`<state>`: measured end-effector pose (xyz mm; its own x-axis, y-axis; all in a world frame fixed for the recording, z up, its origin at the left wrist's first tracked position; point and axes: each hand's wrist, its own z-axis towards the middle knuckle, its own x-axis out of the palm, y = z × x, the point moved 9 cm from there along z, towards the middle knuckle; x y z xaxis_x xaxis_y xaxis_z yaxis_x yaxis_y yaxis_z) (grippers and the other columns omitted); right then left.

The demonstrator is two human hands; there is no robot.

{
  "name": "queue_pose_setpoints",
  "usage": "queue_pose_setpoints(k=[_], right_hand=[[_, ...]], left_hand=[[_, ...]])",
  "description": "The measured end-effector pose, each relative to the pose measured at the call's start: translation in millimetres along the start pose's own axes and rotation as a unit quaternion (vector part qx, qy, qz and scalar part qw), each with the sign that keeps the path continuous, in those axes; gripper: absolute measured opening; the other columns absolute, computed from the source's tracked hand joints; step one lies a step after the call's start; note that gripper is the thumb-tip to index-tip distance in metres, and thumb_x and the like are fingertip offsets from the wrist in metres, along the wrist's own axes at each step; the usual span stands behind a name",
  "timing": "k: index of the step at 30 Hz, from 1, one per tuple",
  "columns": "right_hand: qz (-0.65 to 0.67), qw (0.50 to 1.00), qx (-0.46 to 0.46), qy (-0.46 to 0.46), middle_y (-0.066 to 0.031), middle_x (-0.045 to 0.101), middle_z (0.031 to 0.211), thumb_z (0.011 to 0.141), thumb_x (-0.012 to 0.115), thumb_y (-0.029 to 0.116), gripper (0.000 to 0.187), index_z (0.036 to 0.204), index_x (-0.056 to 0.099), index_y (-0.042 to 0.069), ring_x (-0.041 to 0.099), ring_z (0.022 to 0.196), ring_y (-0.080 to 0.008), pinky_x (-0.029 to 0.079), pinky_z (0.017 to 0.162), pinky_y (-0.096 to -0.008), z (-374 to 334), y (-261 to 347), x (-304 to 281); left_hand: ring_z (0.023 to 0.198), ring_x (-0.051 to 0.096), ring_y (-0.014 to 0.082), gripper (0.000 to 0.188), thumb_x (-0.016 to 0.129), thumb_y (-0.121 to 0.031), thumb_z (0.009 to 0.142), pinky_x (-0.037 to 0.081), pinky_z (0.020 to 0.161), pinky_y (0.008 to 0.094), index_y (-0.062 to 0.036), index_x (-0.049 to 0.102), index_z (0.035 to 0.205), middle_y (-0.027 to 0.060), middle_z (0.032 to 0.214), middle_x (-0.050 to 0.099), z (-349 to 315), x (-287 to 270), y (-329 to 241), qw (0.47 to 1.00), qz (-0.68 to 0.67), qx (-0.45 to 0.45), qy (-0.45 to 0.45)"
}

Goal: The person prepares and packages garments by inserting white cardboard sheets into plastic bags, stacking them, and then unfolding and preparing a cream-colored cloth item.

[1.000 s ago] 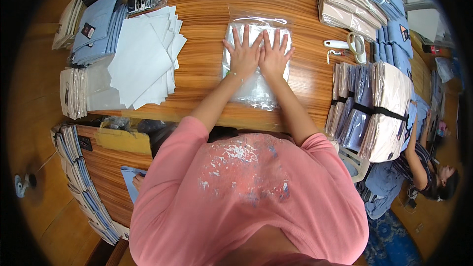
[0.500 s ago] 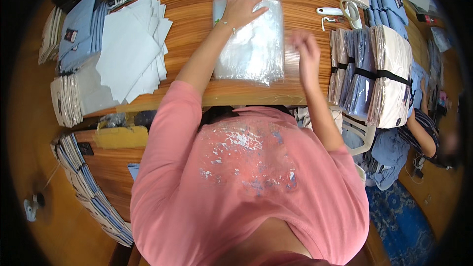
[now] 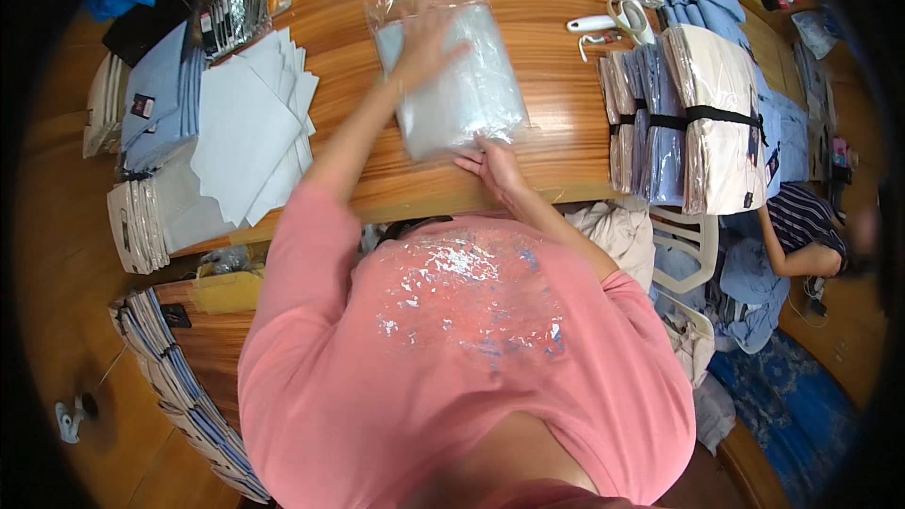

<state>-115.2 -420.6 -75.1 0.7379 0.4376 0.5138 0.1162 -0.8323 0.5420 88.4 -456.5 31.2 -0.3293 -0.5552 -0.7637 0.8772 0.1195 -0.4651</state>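
Observation:
A stack of clear plastic bags (image 3: 462, 75) lies on the wooden table in front of me, slightly turned, its flap end away from me. My left hand (image 3: 426, 52), blurred by motion, is over the upper left part of the stack with fingers and thumb apart; whether it touches the plastic I cannot tell. At the near edge of the stack, my right hand (image 3: 495, 168) pinches the bags, thumb on top and the other fingers lower down at the edge.
White paper sheets (image 3: 250, 123) lie fanned at left beside folded blue garments (image 3: 165, 104). Banded bagged garments (image 3: 712, 123) stand at right, with scissors (image 3: 630, 21) and a white-handled tool (image 3: 591, 24) behind them. Another person's arm (image 3: 778, 250) shows at far right.
My right hand has come from the right of the bags to their near edge and taken hold there. The bags have turned slightly. My left hand has lifted or slid toward the stack's left side.

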Motion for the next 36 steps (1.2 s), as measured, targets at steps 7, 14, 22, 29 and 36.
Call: queue_pose_setpoints(k=[7, 14, 22, 29, 36], right_hand=[[0.032, 0.993, -0.089, 0.066, -0.0188, 0.051, 0.115, 0.097, 0.036, 0.009, 0.027, 0.118, 0.040, -0.007, 0.057, 0.101, -0.0239, 0.052, 0.087, -0.0373, 19, 17, 34], [0.027, 0.991, -0.070, 0.107, -0.0176, 0.046, 0.128, 0.100, 0.035, 0.027, 0.044, 0.135, 0.032, 0.001, 0.047, 0.118, -0.0246, 0.043, 0.096, -0.0379, 34, 39, 62], [-0.531, 0.801, -0.091, 0.259, -0.0112, 0.065, 0.107, 0.092, 0.054, 0.018, 0.033, 0.119, 0.056, -0.001, 0.062, 0.095, -0.0166, 0.049, 0.083, -0.0296, -41, 86, 49], [-0.543, 0.608, -0.575, 0.072, -0.0207, 0.054, 0.119, 0.083, 0.059, 0.017, 0.029, 0.111, 0.065, 0.015, 0.046, 0.116, -0.0377, 0.037, 0.099, -0.0430, 61, 262, 214], [-0.701, 0.469, -0.516, -0.147, -0.0152, 0.034, 0.142, 0.088, 0.048, 0.028, 0.042, 0.130, 0.050, 0.027, 0.025, 0.134, -0.0380, 0.017, 0.104, -0.0639, 247, 227, 228]], left_hand=[[0.138, 0.021, 0.0275, 0.044, 0.041, -0.036, 0.095, 0.012, 0.109, 0.0564, -0.0201, 0.043, 0.136, 0.0036, 0.147, 0.032, -78, -1, -91, 0.970, -0.090, 0.030, 0.224], [0.139, 0.019, 0.0294, 0.044, 0.041, -0.034, 0.095, 0.011, 0.110, 0.0556, -0.0239, 0.039, 0.138, 0.0058, 0.148, 0.029, -72, -35, -113, 0.992, -0.006, -0.008, 0.126], [0.127, 0.033, 0.0364, 0.047, 0.054, -0.023, 0.089, 0.024, 0.107, 0.0438, -0.0016, 0.041, 0.130, 0.0199, 0.134, 0.040, -65, -96, 7, 0.954, -0.089, -0.193, -0.210], [0.126, 0.033, 0.0378, 0.035, 0.054, -0.022, 0.089, 0.025, 0.105, 0.0475, -0.0098, 0.052, 0.122, 0.0176, 0.134, 0.040, 61, -107, 101, 0.932, -0.094, -0.203, -0.285], [0.133, 0.019, 0.0445, 0.035, 0.042, -0.032, 0.092, 0.012, 0.097, 0.0728, -0.0329, 0.054, 0.125, 0.0097, 0.144, 0.032, 82, -23, 182, 0.894, 0.232, -0.332, -0.189]])
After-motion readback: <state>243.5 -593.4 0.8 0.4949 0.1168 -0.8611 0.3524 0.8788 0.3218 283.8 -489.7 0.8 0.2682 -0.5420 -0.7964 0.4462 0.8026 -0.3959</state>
